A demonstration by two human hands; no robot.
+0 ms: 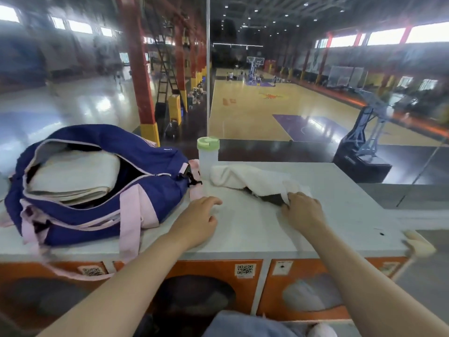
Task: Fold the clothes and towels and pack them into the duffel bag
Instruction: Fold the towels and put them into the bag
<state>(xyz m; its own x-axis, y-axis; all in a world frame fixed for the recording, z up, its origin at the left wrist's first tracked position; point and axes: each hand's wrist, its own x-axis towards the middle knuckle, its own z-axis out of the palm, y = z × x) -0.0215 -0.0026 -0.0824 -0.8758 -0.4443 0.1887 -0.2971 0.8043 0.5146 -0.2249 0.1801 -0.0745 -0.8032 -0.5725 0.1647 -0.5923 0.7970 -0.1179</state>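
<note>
1. Beyond a glass pane lies a big indoor basketball court (267, 103); nearer, a pale countertop (255, 229) runs across orange locker fronts (each with a QR sticker), and all the task's things lie on it.

2. One duffel bag (97, 188), navy with pink straps, sits at the left of the countertop with its top zip open. It looks soft-sided and saggy, so I judge the mouth will need holding wide while anything goes in; the pink handles are the firm places to take hold.

3. One folded cream towel (73, 176) shows inside the bag's opening, flat and stacked. Whether more lies beneath it cannot be told.

4. One loose white towel (250, 178) lies crumpled on the countertop right of the bag, with something dark under its near edge (another garment or only shadow, I cannot tell). It should be light, limp and not slippery; best taken by corners or an edge, then smoothed flat.

5. One clear bottle with a green lid (208, 152) stands upright between bag and towel, just behind them.

6. Two hands: the right hand (303, 210) pinches the loose towel's near edge with curled fingers; the left hand (199, 220) rests on the bare countertop, fingers relaxed and holding nothing, just beside the bag's end.
</note>
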